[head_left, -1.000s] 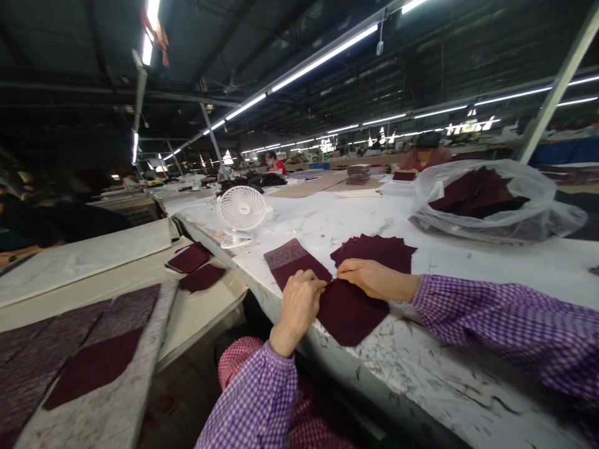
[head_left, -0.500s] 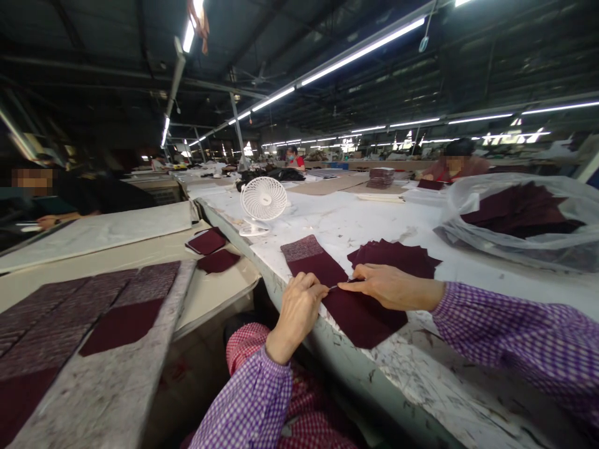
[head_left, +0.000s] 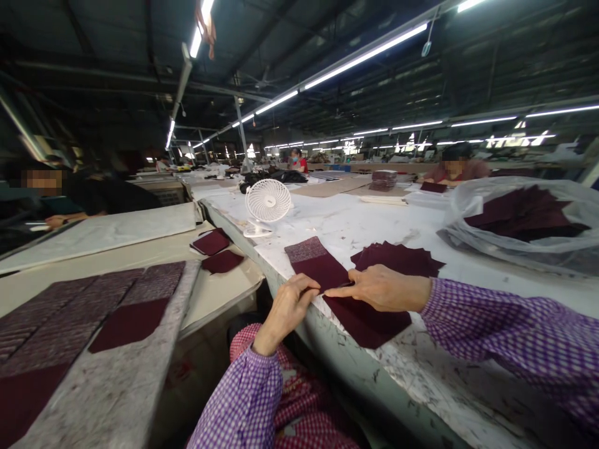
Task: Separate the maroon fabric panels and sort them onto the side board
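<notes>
A maroon fabric piece (head_left: 322, 265) with a speckled band at its far end lies on the white table near its front edge. Nearer to me is a plain maroon piece (head_left: 372, 321), its near corner reaching the table edge. My left hand (head_left: 289, 307) is closed in a pinch at the left edge where the two pieces meet; what the fingertips hold is hidden. Along that line my right hand (head_left: 381, 288) lays its stretched index finger, tip close to the left fingertips. Its other fingers are bent and partly hidden. Just behind it sits a fanned stack of maroon pieces (head_left: 402, 257).
A small white fan (head_left: 267, 201) stands beyond the fabric. On the right, a clear plastic bag (head_left: 468, 246) holds more maroon pieces. A lower board (head_left: 135, 368) at left carries several speckled panels (head_left: 93, 305). Co-workers sit far right (head_left: 456, 165) and left (head_left: 88, 193).
My left hand has shifted slightly left, away from the fabric. The right index fingertip has slid left along the join. The thin pale strip between the fingertips no longer shows.
</notes>
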`<act>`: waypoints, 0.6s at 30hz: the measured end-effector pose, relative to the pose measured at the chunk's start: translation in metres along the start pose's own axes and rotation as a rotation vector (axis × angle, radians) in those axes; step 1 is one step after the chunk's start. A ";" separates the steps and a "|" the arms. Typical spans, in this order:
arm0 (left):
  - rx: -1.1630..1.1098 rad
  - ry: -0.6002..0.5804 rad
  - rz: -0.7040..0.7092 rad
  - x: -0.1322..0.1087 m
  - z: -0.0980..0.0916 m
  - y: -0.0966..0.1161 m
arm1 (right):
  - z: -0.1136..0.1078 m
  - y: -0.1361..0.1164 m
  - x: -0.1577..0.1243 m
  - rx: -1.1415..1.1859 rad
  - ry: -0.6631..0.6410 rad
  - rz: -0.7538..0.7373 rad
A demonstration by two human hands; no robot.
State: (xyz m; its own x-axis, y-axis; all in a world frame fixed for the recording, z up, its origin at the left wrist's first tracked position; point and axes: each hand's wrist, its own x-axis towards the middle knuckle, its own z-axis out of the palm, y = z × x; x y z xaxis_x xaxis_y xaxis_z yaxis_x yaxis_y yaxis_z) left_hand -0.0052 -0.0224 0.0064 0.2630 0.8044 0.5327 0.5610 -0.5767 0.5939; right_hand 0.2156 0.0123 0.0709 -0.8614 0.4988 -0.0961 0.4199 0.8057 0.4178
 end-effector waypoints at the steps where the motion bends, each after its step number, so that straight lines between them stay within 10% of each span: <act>1: 0.002 0.004 -0.016 0.001 0.000 0.000 | 0.003 0.002 0.000 0.038 0.025 0.038; 18: 0.318 -0.129 0.198 -0.012 -0.009 0.010 | 0.023 0.024 0.006 0.621 0.116 0.124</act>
State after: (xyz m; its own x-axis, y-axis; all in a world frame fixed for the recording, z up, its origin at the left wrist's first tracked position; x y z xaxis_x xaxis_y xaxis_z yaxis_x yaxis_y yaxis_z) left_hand -0.0097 -0.0386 0.0110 0.4758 0.7047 0.5263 0.6993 -0.6660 0.2597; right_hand 0.2273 0.0422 0.0595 -0.8065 0.5904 0.0323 0.5756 0.7965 -0.1852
